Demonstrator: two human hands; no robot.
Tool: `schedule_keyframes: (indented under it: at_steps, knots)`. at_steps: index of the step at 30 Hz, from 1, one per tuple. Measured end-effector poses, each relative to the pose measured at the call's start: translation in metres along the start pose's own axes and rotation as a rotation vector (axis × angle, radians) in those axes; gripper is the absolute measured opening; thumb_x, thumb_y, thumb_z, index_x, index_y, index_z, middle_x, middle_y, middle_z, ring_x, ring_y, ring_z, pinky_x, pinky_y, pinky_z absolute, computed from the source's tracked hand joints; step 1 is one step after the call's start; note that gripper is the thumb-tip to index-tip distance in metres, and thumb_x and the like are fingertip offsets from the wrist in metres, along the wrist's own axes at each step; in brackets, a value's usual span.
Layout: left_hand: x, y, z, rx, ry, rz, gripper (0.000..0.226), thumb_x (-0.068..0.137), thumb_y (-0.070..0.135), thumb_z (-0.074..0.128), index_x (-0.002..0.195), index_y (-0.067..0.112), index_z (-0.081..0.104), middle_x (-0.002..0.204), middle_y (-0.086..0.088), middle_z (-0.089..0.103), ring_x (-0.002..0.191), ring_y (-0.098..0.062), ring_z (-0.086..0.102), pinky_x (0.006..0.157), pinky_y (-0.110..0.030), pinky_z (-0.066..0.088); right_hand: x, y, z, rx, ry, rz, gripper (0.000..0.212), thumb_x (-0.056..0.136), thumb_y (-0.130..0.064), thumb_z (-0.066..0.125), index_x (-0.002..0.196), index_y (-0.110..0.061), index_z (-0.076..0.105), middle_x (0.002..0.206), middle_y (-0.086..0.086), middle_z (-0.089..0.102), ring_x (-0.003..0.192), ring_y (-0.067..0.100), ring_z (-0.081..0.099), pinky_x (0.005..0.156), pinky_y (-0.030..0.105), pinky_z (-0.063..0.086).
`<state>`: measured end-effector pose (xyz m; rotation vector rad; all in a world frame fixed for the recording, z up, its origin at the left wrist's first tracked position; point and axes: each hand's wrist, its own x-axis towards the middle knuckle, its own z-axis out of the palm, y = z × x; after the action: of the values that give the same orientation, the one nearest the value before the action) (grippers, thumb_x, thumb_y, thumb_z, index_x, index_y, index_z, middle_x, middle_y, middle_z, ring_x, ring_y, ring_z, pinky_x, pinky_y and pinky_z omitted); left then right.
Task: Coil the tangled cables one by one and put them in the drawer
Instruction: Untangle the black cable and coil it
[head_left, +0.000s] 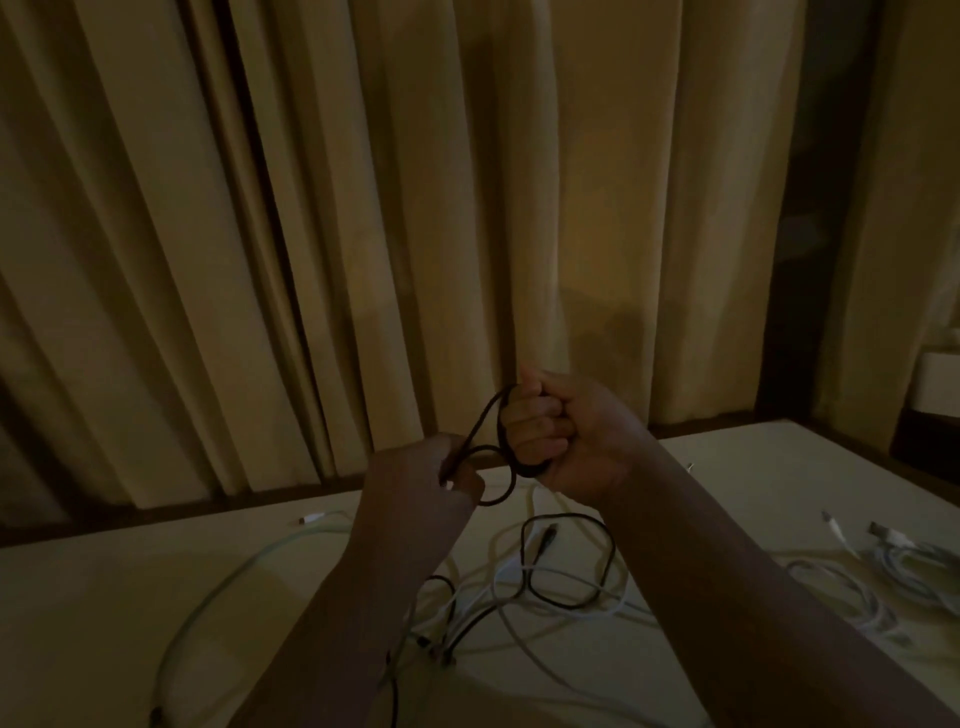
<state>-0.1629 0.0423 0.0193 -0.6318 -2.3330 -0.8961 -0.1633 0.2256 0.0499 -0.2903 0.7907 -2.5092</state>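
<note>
Pleated beige curtains (363, 208) hang behind our pale, smooth table (104, 597); above it our right hand (571, 431) clenches small round loops of a thin dark cable (523, 470) while our left hand (415, 483) pinches its free strand. We judge its tail may snag in the limp white and black tangle (530, 577) below, pulling springy loops loose; no drawer shows

Cloth, cord, matt tabletop
Curtain (363, 208) of matt cloth; table (104, 597) smooth, matt; dark cable (501, 431) dull; white cables (893, 558) smooth plastic
</note>
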Motion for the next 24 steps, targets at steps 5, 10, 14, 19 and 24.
schedule_keyframes:
  at_steps: [5,10,14,19,24]
  knots:
    - [0.002,0.009,-0.002,-0.009,-0.079,0.025,0.015,0.091,0.014,0.060,0.091,0.021,0.074,0.070,0.002,0.066,0.062,-0.011,0.057,0.050,-0.020,0.042,0.002,0.004,-0.001,0.141,0.065,-0.149,0.028,0.096,-0.027,0.051,0.070,-0.019,0.047,0.051,-0.009,0.033,0.037,0.006,0.031,0.033,0.020,0.029]
    - [0.005,0.011,0.000,0.031,-0.072,0.035,0.020,0.086,0.006,0.059,0.088,0.023,0.070,0.083,0.014,0.046,0.076,-0.012,0.048,0.054,-0.013,0.030,0.004,0.013,0.003,0.388,-0.025,-0.277,0.038,0.102,-0.037,0.046,0.073,-0.013,0.051,0.057,-0.009,0.036,0.042,0.007,0.032,0.041,0.020,0.029]
    - [0.003,0.012,0.000,-0.001,-0.160,-0.014,0.030,0.087,0.006,0.063,0.108,0.027,0.069,0.094,0.016,0.042,0.080,-0.003,0.047,0.059,-0.008,0.036,-0.002,0.013,0.010,0.480,0.004,-0.448,0.038,0.100,-0.040,0.048,0.083,-0.007,0.054,0.068,-0.004,0.040,0.054,0.010,0.036,0.051,0.023,0.037]
    - [-0.004,0.018,0.004,-0.036,-0.245,-0.044,0.035,0.089,0.002,0.062,0.100,0.035,0.059,0.105,0.016,0.040,0.090,-0.001,0.045,0.064,-0.005,0.036,-0.003,0.009,0.016,0.410,0.152,-0.672,0.046,0.100,-0.048,0.044,0.103,-0.004,0.052,0.080,0.006,0.049,0.069,0.016,0.043,0.078,0.027,0.036]
    - [-0.007,0.021,0.008,0.026,-0.224,-0.043,0.035,0.090,0.002,0.065,0.114,0.027,0.066,0.119,0.014,0.033,0.092,-0.003,0.052,0.068,-0.006,0.036,0.007,0.015,0.012,-0.022,0.353,-0.752,0.055,0.102,-0.059,0.035,0.108,-0.007,0.051,0.077,0.002,0.050,0.069,0.016,0.047,0.083,0.033,0.043]
